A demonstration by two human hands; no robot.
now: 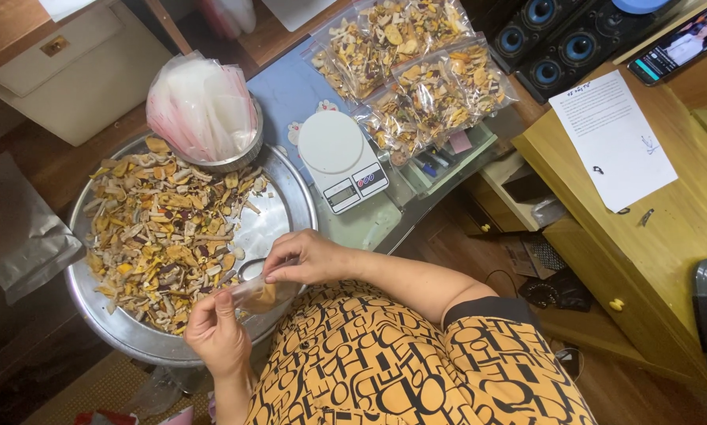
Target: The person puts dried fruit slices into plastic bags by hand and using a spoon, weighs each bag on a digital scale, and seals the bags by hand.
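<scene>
My left hand and my right hand together hold a small clear plastic bag with a little of the dried mix inside, its mouth pinched by my right fingers. The bag hangs over the near rim of a big round metal tray heaped with dried yellow, orange and brown slices. A metal bowl stuffed with empty clear bags rests on the tray's far edge. A small white kitchen scale stands just right of the tray.
Two filled clear bags of the same mix lie beyond the scale. A wooden cabinet with a paper sheet is at right; speakers and a phone sit behind. A grey foil pouch lies at left.
</scene>
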